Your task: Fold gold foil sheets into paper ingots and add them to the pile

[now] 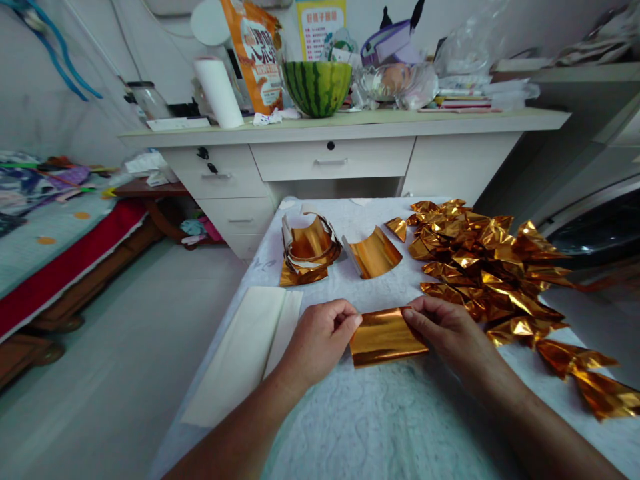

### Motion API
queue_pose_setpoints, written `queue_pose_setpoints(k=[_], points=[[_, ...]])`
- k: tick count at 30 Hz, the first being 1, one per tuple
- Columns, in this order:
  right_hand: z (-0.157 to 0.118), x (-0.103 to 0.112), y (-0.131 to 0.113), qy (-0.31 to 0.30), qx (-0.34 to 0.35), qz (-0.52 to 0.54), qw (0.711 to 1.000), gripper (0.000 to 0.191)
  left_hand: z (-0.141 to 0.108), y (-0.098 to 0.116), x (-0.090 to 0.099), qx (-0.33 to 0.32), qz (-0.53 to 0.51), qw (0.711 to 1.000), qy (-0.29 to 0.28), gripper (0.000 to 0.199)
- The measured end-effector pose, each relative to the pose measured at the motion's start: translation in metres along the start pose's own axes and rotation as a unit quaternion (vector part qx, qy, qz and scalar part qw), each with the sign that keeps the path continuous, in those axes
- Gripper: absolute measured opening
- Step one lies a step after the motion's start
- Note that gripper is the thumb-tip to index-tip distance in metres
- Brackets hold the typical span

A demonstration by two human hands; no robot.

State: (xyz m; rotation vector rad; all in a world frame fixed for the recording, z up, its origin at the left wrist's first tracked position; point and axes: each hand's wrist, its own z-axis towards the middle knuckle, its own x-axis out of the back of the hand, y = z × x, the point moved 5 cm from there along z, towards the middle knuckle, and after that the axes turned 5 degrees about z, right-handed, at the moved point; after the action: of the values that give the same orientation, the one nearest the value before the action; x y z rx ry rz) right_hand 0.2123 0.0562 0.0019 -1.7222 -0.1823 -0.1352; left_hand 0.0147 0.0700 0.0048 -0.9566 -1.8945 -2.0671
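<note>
A shiny gold foil sheet [389, 338] is held between my two hands above the cloth-covered table. My left hand [323, 337] pinches its upper left corner between thumb and fingers. The upper right corner is pinched by my right hand [447, 333]. Beyond them, a curved gold sheet [376, 253] lies on the cloth, beside curled gold sheets [307, 243] with white edges. A heap of folded gold foil pieces [480, 260] covers the table's right side. White paper sheets [240, 353] lie flat to the left of my left hand.
A white desk [340, 127] stands behind the table, bearing a cut watermelon [317, 87], an orange bag [257, 57], a paper roll [219, 92] and plastic bags. A bed [65, 247] is at the left; a machine with a round door [600, 220] is at the right.
</note>
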Motion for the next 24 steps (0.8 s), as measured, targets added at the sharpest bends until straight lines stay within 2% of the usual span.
queue_pose_setpoints(k=[3,9,16,24], points=[[0.001,0.001,0.003,-0.001,0.011,-0.035,0.999,0.034,0.001,0.001,0.0,-0.003,0.023,1.0,0.001,0.02],[0.002,0.002,0.008,0.026,0.048,-0.169,0.984,0.03,0.001,-0.001,-0.002,-0.003,0.077,0.997,0.005,0.021],[0.002,-0.005,0.001,0.058,0.098,-0.324,0.939,0.025,0.002,-0.002,-0.005,-0.003,0.181,0.983,0.009,0.02],[0.006,-0.011,0.005,0.057,0.112,-0.405,0.906,0.026,0.004,0.0,-0.01,-0.017,0.284,0.959,0.002,0.018]])
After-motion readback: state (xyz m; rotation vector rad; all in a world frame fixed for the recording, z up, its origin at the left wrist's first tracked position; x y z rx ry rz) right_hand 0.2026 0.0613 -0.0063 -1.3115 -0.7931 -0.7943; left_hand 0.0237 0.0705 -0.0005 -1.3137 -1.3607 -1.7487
